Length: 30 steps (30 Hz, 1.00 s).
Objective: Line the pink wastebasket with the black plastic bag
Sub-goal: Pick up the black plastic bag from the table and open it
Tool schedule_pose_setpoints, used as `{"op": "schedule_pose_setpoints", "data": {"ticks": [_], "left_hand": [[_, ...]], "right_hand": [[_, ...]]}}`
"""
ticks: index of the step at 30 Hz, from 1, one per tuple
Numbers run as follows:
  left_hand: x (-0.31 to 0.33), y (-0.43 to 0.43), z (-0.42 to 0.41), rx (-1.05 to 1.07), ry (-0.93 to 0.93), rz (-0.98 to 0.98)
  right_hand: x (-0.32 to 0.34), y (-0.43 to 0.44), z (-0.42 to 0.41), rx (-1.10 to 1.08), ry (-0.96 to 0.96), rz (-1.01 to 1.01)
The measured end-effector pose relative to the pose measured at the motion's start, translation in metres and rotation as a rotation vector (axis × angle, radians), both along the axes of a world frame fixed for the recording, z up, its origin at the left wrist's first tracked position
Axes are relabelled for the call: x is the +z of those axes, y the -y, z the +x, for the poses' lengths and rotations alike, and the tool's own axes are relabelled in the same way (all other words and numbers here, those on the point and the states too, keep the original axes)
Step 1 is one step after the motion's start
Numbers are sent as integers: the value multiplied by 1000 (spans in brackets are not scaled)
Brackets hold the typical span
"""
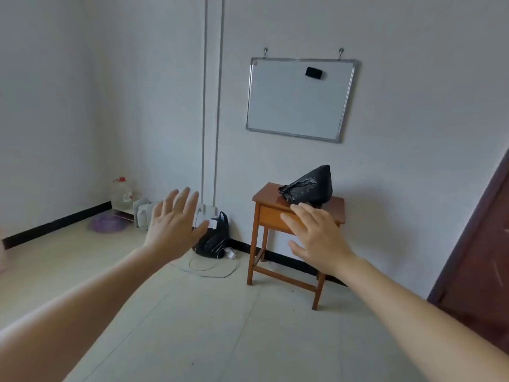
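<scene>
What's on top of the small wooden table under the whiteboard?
A crumpled black plastic bag sits on the small wooden table, bunched into a peaked heap. Whether anything is inside or under it cannot be seen. The right hand covers the table's front edge.

Soft, even daylight fills the room; the whiteboard point(300, 99) casts a faint shadow rightward on the wall. Wide-angle bending warps edges; detail is slightly soft throughout.

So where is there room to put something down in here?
The floor is bare from the wooden table toward the camera. The tabletop's left end is free; a black plastic bag fills the rest. The corner is crowded: water jug, second black bag, white cable.
</scene>
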<state>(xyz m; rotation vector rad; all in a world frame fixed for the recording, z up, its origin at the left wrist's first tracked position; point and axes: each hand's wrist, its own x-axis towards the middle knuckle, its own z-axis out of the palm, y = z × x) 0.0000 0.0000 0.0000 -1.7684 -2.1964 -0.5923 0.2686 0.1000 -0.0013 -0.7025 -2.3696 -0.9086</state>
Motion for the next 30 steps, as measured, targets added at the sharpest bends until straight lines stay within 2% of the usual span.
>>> {"op": "schedule_pose_setpoints", "data": {"ticks": [3,8,11,15,20,25,30], "left_hand": [[6,-48,-21,12,33,51],[12,-138,-29,-76,79,31],[0,-190,-19,-124,81,-14],[-22,-259,-5,-177,78,-74],[-34,-358,30,-221,65,-61],[-20,-452,71,-283,-21,-14],[-28,-535,85,-244,21,-29]], "right_hand": [[10,-51,-11,-60,20,7],[28,-118,-33,-162,-85,-40],[16,-155,-31,-199,-24,-56],[-6,-210,-7,-268,39,-94],[-4,-287,35,-345,-1,-109],[1,-379,75,-334,-29,-122],[-6,-471,80,-337,-77,-231]]}}
